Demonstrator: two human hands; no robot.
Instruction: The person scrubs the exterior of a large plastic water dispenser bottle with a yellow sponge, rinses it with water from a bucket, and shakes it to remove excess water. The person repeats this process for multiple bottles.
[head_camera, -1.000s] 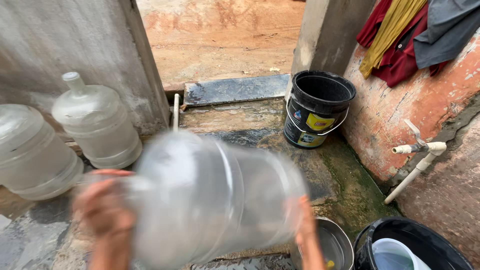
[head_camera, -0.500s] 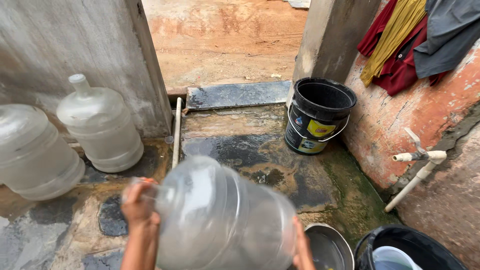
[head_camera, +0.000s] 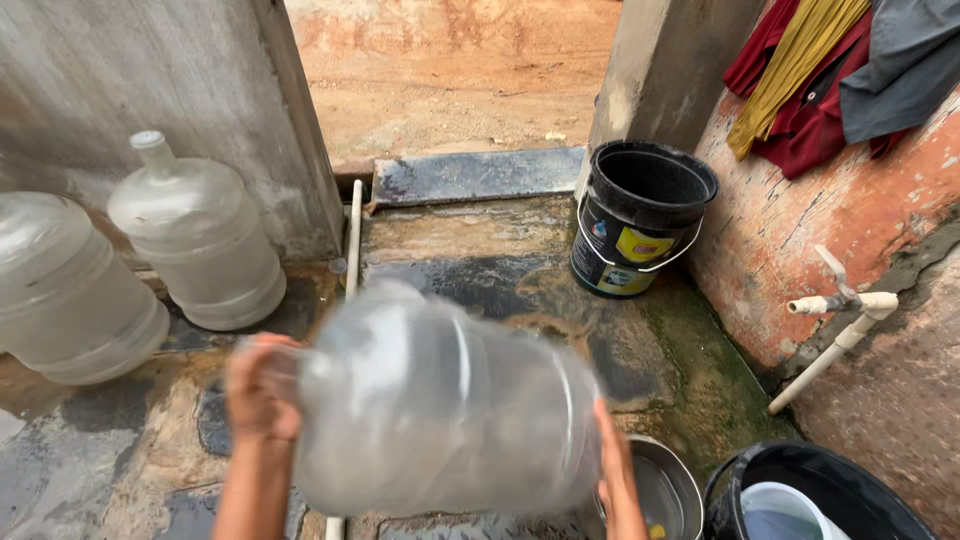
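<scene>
- Head view: a big clear water jug (head_camera: 440, 405) lies sideways in the air, above the wet stone floor (head_camera: 480, 270).
- Left hand (head_camera: 258, 385) is wrapped round its neck end (blurry).
- Right hand (head_camera: 615, 470) presses flat on the base, so the jug stays level.
- Two more jugs (head_camera: 195, 235) stand by the wall, a black bucket (head_camera: 640, 215) near the tap (head_camera: 840, 300).

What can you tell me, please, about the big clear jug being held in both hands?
The clear plastic water jug is large, translucent and ribbed with rings around its body. It lies on its side in the air, blurred by motion, above the wet stone floor. The left hand grips its neck end and the right hand supports its base. Whether it holds water cannot be told.
</scene>
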